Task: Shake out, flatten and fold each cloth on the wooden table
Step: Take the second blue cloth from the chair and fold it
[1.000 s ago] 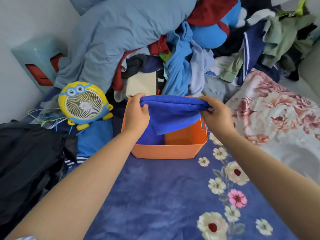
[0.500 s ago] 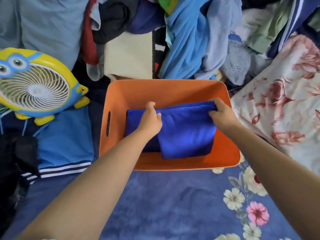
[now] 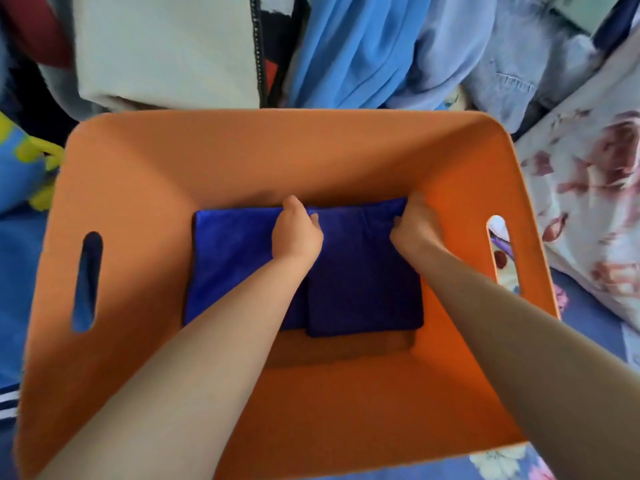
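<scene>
Both hands, left hand (image 3: pixel 297 233) and right hand (image 3: pixel 417 227), are pinching the folded blue cloth (image 3: pixel 363 282) inside the orange bin (image 3: pixel 242 161).

1 second ago the folded blue cloth (image 3: pixel 363 271) hung above the orange bin (image 3: pixel 242 157), pinched at its top edge by both hands. Now it lies on the bin floor at the frame's centre, overlapping another blue cloth (image 3: pixel 225 258). The left hand (image 3: pixel 296 233) and right hand (image 3: pixel 415 226) have followed it down, gripping its far edge. The bin now fills the frame.
</scene>
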Demonstrator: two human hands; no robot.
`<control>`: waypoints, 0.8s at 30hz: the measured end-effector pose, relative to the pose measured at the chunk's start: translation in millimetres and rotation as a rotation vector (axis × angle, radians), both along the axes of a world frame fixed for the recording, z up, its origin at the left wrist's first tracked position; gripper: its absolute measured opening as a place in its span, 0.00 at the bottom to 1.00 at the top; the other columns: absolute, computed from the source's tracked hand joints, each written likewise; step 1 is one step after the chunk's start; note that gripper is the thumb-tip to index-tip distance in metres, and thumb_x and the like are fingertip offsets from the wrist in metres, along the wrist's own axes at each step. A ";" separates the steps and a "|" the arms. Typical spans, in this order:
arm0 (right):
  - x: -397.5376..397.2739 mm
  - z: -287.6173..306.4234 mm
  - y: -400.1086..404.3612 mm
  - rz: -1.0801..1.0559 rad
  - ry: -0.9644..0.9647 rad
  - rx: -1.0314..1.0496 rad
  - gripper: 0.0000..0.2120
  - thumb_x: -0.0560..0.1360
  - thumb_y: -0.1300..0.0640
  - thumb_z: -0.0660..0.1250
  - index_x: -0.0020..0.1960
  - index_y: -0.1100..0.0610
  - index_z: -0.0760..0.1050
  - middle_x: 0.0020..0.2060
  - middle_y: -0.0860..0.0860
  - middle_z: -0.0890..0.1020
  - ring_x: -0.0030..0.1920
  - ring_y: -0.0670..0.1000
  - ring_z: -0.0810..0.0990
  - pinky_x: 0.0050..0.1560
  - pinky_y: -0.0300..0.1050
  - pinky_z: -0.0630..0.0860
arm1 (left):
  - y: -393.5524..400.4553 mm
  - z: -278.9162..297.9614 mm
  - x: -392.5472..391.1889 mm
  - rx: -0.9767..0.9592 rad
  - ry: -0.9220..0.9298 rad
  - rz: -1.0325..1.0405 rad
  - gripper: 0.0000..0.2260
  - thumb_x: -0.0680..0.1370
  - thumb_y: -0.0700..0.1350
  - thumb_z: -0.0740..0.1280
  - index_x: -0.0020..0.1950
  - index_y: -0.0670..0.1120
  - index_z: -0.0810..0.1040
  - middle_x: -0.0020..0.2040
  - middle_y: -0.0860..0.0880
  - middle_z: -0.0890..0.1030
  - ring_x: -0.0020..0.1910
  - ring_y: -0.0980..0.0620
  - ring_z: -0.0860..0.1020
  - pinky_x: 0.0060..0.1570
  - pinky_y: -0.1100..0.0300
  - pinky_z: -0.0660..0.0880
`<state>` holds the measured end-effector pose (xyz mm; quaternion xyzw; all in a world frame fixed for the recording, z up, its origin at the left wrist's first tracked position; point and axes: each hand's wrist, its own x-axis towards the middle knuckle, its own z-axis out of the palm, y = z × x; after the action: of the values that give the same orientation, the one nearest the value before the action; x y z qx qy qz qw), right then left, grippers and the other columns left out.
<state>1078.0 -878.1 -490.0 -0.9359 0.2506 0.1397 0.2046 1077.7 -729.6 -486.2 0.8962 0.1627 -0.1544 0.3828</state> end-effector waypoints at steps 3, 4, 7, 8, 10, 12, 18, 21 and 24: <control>6.0 -16.2 -0.4 -0.065 -0.178 0.025 0.17 0.79 0.59 0.54 0.66 0.63 0.63 0.65 0.61 0.71 0.66 0.59 0.68 0.69 0.52 0.62 | -0.7 -13.4 8.2 -0.089 -0.057 0.124 0.04 0.81 0.42 0.57 0.52 0.41 0.64 0.54 0.38 0.75 0.55 0.40 0.74 0.41 0.60 0.64; 4.6 -19.4 0.7 -0.049 -0.237 -0.002 0.17 0.80 0.58 0.52 0.66 0.63 0.64 0.66 0.60 0.70 0.67 0.58 0.67 0.70 0.50 0.59 | -0.6 -16.9 9.9 -0.147 -0.076 0.172 0.05 0.81 0.42 0.57 0.50 0.42 0.62 0.52 0.39 0.74 0.55 0.40 0.75 0.37 0.63 0.62; -14.2 -24.0 13.5 0.134 -0.290 -0.158 0.19 0.77 0.64 0.51 0.66 0.63 0.66 0.66 0.61 0.69 0.66 0.59 0.68 0.65 0.48 0.62 | -1.6 -25.2 3.0 -0.198 -0.097 0.105 0.10 0.81 0.42 0.57 0.60 0.39 0.65 0.58 0.40 0.72 0.61 0.42 0.72 0.45 0.64 0.63; -22.1 -21.9 17.9 0.214 -0.322 -0.211 0.21 0.74 0.66 0.51 0.65 0.65 0.68 0.64 0.63 0.71 0.64 0.62 0.71 0.62 0.53 0.68 | 0.3 -29.3 -3.3 -0.125 -0.131 0.005 0.14 0.80 0.42 0.58 0.64 0.37 0.65 0.64 0.40 0.70 0.65 0.43 0.69 0.53 0.65 0.64; -30.7 -23.8 20.9 0.422 -0.303 -0.319 0.22 0.67 0.65 0.51 0.56 0.66 0.76 0.57 0.64 0.78 0.57 0.64 0.78 0.51 0.58 0.77 | 7.1 -35.7 -21.9 0.101 -0.313 -0.258 0.16 0.79 0.41 0.60 0.64 0.35 0.70 0.68 0.36 0.68 0.67 0.40 0.69 0.62 0.57 0.69; -34.8 -28.6 15.8 0.560 -0.218 -0.387 0.22 0.66 0.63 0.52 0.53 0.67 0.78 0.57 0.64 0.79 0.57 0.64 0.78 0.52 0.62 0.75 | 12.9 -46.7 -35.6 0.300 -0.440 -0.535 0.17 0.74 0.45 0.59 0.54 0.35 0.78 0.60 0.34 0.77 0.59 0.37 0.78 0.52 0.47 0.77; -44.0 -41.9 1.5 0.516 0.045 -0.189 0.29 0.80 0.50 0.49 0.75 0.60 0.43 0.75 0.56 0.41 0.75 0.55 0.39 0.74 0.48 0.40 | 15.8 -52.8 -42.8 0.623 -0.064 -0.949 0.34 0.79 0.61 0.51 0.76 0.43 0.42 0.76 0.41 0.38 0.76 0.44 0.37 0.74 0.50 0.38; -38.8 -49.7 -0.5 0.504 0.073 -0.162 0.30 0.80 0.48 0.49 0.75 0.58 0.41 0.75 0.55 0.40 0.75 0.53 0.37 0.74 0.47 0.39 | 10.9 -60.3 -37.6 0.691 -0.055 -0.936 0.36 0.78 0.63 0.49 0.76 0.44 0.38 0.76 0.42 0.35 0.75 0.45 0.34 0.73 0.49 0.35; -33.3 -51.7 0.0 0.503 0.149 -0.136 0.30 0.80 0.48 0.48 0.75 0.58 0.38 0.75 0.55 0.37 0.75 0.53 0.35 0.74 0.47 0.37 | 8.4 -61.7 -33.6 0.717 -0.012 -0.957 0.36 0.78 0.64 0.49 0.76 0.45 0.37 0.76 0.42 0.35 0.75 0.45 0.34 0.73 0.49 0.35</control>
<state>1044.7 -878.1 -541.7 -0.9674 0.0335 0.2373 0.0812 1044.1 -721.3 -547.9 0.9440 -0.2195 -0.2403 -0.0549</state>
